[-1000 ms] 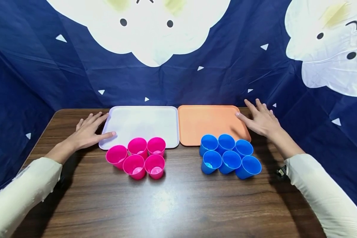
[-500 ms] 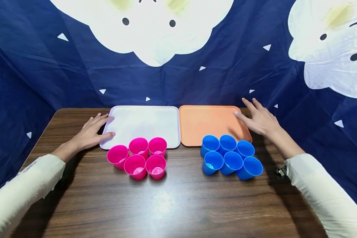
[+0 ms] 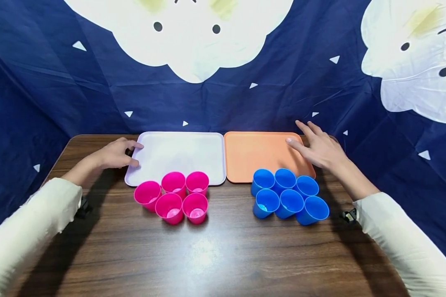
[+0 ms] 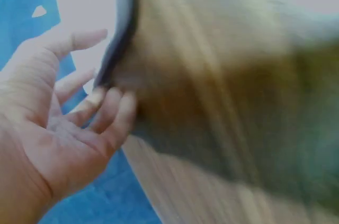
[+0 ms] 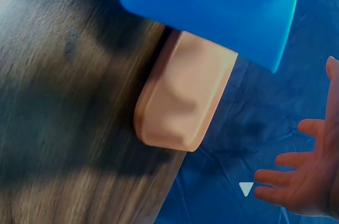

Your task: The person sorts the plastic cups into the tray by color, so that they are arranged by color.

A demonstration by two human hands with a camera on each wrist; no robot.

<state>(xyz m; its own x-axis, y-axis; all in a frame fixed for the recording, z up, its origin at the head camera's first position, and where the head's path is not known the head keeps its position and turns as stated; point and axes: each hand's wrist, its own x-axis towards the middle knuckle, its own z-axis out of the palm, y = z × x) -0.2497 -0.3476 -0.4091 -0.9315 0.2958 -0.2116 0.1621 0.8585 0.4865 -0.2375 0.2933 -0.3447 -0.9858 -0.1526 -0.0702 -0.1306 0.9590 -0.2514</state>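
In the head view, my left hand (image 3: 115,153) is at the left edge of the white tray (image 3: 178,156), with its thumb and index finger stretched over the rim. Its other fingers bend at the tray's edge, as the left wrist view shows, where the hand (image 4: 74,107) has a gap between thumb and fingers. My right hand (image 3: 322,149) spreads its fingers above the right end of the orange tray (image 3: 260,152); nothing is in it. In front of the trays stand several pink cups (image 3: 169,207) on the left and several blue cups (image 3: 291,203) on the right, mouths up.
Both trays lie side by side along the far edge of the wooden table (image 3: 215,260). Behind them hangs a dark blue cloth (image 3: 223,105) with white cloud shapes. In the right wrist view, a blue cup (image 5: 212,7) partly covers the orange tray (image 5: 185,91).
My left hand has shifted right to the white tray's edge, and its outer fingers have bent in. The right hand has drifted slightly left over the orange tray. Cups and trays stay put.
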